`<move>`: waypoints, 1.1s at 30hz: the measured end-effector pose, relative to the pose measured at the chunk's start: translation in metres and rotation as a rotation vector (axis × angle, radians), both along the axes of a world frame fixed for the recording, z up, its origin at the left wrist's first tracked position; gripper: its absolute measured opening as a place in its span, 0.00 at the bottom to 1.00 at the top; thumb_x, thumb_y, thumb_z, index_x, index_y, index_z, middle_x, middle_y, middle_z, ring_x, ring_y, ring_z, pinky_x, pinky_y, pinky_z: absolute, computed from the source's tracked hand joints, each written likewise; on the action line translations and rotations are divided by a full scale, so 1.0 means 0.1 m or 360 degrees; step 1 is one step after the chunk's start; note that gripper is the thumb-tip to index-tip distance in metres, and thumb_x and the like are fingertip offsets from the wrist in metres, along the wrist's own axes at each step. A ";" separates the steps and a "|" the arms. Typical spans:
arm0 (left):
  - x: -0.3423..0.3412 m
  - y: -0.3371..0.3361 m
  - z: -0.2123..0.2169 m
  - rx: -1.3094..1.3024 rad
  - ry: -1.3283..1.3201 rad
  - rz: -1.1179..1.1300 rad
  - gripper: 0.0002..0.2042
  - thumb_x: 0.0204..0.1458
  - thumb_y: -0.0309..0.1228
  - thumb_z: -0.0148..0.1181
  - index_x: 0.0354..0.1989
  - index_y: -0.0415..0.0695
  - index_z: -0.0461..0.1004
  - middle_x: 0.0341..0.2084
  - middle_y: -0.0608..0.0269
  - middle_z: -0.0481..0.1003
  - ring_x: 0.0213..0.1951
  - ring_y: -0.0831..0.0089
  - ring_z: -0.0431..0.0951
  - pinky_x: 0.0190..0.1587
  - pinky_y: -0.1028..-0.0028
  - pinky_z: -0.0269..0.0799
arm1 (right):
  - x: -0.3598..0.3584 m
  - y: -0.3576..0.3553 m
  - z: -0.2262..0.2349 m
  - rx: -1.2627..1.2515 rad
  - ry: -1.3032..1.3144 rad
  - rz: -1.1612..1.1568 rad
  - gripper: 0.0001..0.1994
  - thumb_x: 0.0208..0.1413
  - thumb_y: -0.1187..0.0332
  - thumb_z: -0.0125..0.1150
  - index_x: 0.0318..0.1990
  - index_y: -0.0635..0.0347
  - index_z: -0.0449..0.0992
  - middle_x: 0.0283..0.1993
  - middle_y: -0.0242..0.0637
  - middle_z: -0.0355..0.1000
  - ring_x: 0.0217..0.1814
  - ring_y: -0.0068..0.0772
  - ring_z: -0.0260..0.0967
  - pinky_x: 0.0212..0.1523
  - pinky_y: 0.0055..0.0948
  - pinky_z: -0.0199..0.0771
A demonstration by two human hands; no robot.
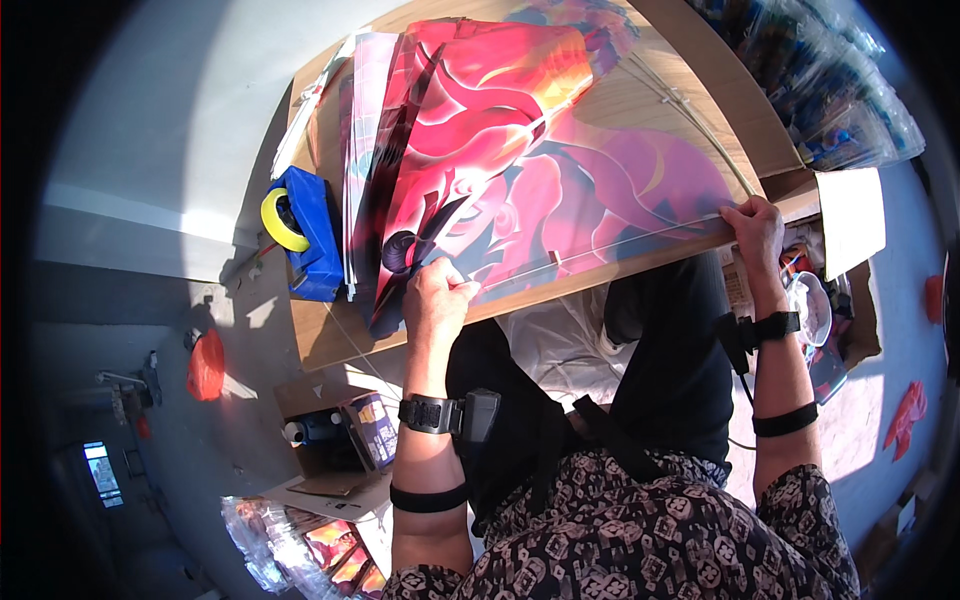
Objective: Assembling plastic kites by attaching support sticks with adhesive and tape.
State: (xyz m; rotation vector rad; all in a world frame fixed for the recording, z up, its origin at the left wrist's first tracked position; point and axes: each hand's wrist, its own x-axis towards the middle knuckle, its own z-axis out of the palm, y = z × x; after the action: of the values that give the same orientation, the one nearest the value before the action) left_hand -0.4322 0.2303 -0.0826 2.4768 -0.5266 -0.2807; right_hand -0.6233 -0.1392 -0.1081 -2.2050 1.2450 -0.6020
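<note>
Sheet (625, 190) pinched by right hand (756, 228); left hand (437, 300) closed, apparently likewise.

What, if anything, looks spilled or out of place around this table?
I see no spill. The oddest thing is a crumpled red item, perhaps a plastic bag, lying on the floor at the picture's far right. It looks like dropped litter, apart from the wooden table and its printed sheets.

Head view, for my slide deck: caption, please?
Left hand and right hand hold a printed sheet on a wooden table.
</note>
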 end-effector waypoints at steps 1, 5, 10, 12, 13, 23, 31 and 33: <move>0.00 0.01 -0.01 -0.0004 -0.0006 0.0002 0.09 0.39 0.26 0.67 0.22 0.40 0.70 0.21 0.55 0.75 0.28 0.57 0.77 0.33 0.63 0.71 | -0.02 -0.03 0.00 0.0025 -0.0016 -0.0016 0.11 0.40 0.65 0.67 0.22 0.63 0.74 0.21 0.40 0.71 0.25 0.36 0.69 0.31 0.33 0.68; -0.09 0.07 -0.13 -0.0113 -0.0321 0.0039 0.08 0.42 0.23 0.62 0.27 0.39 0.68 0.27 0.51 0.75 0.34 0.55 0.76 0.37 0.63 0.70 | -0.07 -0.06 -0.05 -0.0117 -0.0041 0.0017 0.10 0.44 0.67 0.65 0.32 0.62 0.74 0.32 0.40 0.74 0.35 0.39 0.71 0.38 0.34 0.70; -0.68 -0.27 -0.03 0.0001 -0.0839 -0.0351 0.27 0.50 0.32 0.58 0.59 0.38 0.59 0.58 0.44 0.59 0.59 0.52 0.60 0.60 0.56 0.54 | -0.05 0.69 0.35 -0.0788 0.0082 0.0773 0.26 0.51 0.58 0.59 0.57 0.58 0.64 0.61 0.42 0.61 0.65 0.46 0.55 0.63 0.45 0.52; -0.84 -0.40 -0.09 0.0161 -0.0729 -0.0532 0.34 0.51 0.39 0.58 0.64 0.39 0.52 0.65 0.45 0.50 0.66 0.53 0.51 0.65 0.52 0.44 | 0.03 0.93 0.32 -0.0805 0.0232 0.1174 0.34 0.50 0.55 0.59 0.64 0.54 0.56 0.68 0.40 0.53 0.71 0.42 0.45 0.70 0.44 0.37; -0.89 -0.45 -0.15 0.0211 -0.0676 -0.0579 0.36 0.51 0.42 0.57 0.66 0.40 0.50 0.67 0.46 0.47 0.68 0.54 0.47 0.66 0.51 0.40 | 0.02 1.00 0.31 -0.0731 0.0293 0.1315 0.37 0.50 0.54 0.59 0.66 0.53 0.53 0.69 0.39 0.50 0.73 0.40 0.42 0.72 0.44 0.33; -0.78 0.26 -0.06 0.0499 -0.0665 -0.0263 0.34 0.51 0.39 0.58 0.64 0.37 0.53 0.64 0.48 0.52 0.67 0.54 0.50 0.65 0.52 0.44 | -0.35 0.43 0.05 -0.0700 0.0569 0.0815 0.36 0.55 0.54 0.54 0.68 0.54 0.48 0.71 0.39 0.46 0.74 0.38 0.40 0.71 0.44 0.32; 0.20 1.08 0.29 -0.0864 -0.0887 0.0855 0.02 0.53 0.23 0.55 0.32 0.38 0.73 0.26 0.68 0.70 0.29 0.82 0.66 0.35 0.77 0.64 | 0.08 1.16 0.25 -0.0708 -0.0245 0.1160 0.16 0.48 0.71 0.60 0.46 0.63 0.69 0.46 0.45 0.67 0.47 0.49 0.64 0.50 0.42 0.65; 0.63 1.30 0.32 -0.0937 -0.0601 0.1179 0.05 0.54 0.26 0.55 0.36 0.38 0.73 0.30 0.63 0.74 0.31 0.76 0.71 0.36 0.75 0.67 | 0.24 1.36 0.23 -0.0732 -0.0299 0.1288 0.13 0.46 0.72 0.61 0.41 0.62 0.70 0.40 0.42 0.67 0.42 0.46 0.63 0.44 0.40 0.65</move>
State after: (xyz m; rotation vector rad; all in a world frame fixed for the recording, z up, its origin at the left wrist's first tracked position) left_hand -0.3695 0.3599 -0.0508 1.9625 0.1785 0.5650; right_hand -0.5994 -0.0030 -0.0851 -2.6627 0.0519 -0.7626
